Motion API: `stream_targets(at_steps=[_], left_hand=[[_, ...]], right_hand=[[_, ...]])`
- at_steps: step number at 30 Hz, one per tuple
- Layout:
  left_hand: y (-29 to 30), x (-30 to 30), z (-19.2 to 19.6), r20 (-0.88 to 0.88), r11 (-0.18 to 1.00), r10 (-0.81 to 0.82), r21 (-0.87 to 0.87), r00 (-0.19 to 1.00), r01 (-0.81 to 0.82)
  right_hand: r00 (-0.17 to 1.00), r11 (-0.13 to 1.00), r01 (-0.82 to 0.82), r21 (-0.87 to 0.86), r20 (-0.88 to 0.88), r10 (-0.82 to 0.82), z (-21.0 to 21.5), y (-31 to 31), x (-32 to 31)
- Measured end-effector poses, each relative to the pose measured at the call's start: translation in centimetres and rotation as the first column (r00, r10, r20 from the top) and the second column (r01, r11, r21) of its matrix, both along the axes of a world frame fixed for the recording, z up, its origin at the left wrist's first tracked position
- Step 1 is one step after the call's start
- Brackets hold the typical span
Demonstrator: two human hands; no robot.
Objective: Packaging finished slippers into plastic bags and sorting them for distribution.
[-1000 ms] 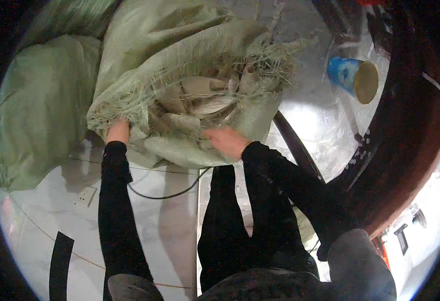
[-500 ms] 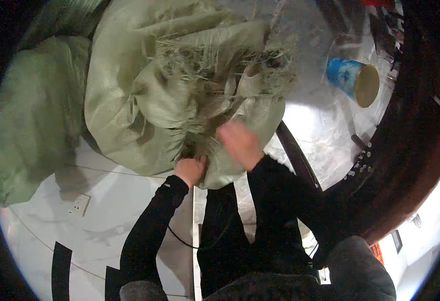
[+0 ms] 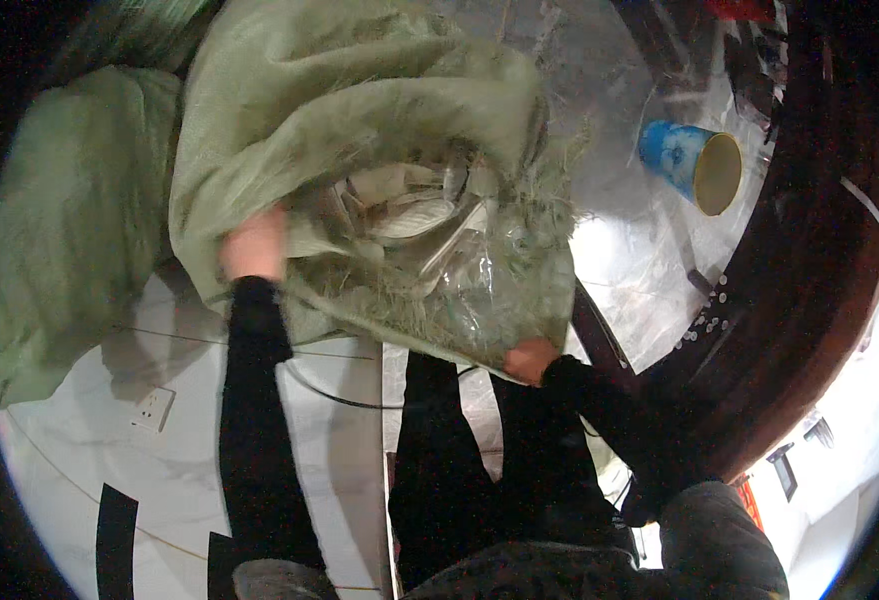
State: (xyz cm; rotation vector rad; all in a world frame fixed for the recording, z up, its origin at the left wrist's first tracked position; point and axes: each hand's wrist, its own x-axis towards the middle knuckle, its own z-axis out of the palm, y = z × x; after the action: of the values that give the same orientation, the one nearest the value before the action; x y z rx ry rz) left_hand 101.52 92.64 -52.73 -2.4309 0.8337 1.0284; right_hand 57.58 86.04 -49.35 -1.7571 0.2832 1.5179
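Observation:
A large green woven sack (image 3: 359,110) lies in front of me, its frayed mouth spread wide. Inside show pale objects (image 3: 414,212) and crinkled clear plastic (image 3: 469,275); what kind of objects they are I cannot make out. My left hand (image 3: 256,245), somewhat blurred, is closed on the sack's left side, with its fingertips partly hidden by the cloth. At the near right corner of the mouth, my right hand (image 3: 532,360) pinches the rim and holds it toward me.
Another full green sack (image 3: 84,230) stands at the left, by a wall socket (image 3: 152,409). A blue paper cup (image 3: 689,163) lies on its side at the right, near a dark curved edge (image 3: 809,300). A black cable (image 3: 329,398) loops below the sack.
The bunched mouth of the sack has been pulled apart, showing more of the contents. My left hand has moved left and farther away; my right hand has come nearer and to the right.

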Motion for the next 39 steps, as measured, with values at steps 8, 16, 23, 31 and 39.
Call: stream_targets(at_steps=[8, 16, 23, 31, 39], left_hand=[[14.8, 9.2, 7.0, -0.348, 0.950, 0.203, -0.155, 0.915, -0.270], [-0.3, -0.1, 23.5, -0.199, 0.981, -0.137, -0.167, 0.970, 0.104], [4.9, -16.5, 9.2, -0.273, 0.757, -0.585, -0.521, 0.764, 0.395], [6.5, -17.6, 7.0, -0.676, 0.910, -0.400, -0.210, 0.619, 0.358], [-3.1, -5.7, 6.6, 0.158, 0.862, -0.155, -0.461, 0.975, 0.212]], right_hand=[[0.943, 0.990, 0.130, -0.048, 0.314, -0.108, -0.5, 0.6, 3.0], [0.944, 0.976, 0.166, -0.139, 0.310, -0.116, 1.8, 2.2, 7.4], [0.926, 0.975, 0.024, -0.223, 0.373, 0.062, 2.6, 1.6, 9.2], [0.554, 0.897, 0.166, -0.410, 0.791, 0.259, -4.3, -3.0, 15.6], [0.695, 0.969, 0.005, -0.248, 0.698, 0.175, -10.5, -2.3, 13.9]])
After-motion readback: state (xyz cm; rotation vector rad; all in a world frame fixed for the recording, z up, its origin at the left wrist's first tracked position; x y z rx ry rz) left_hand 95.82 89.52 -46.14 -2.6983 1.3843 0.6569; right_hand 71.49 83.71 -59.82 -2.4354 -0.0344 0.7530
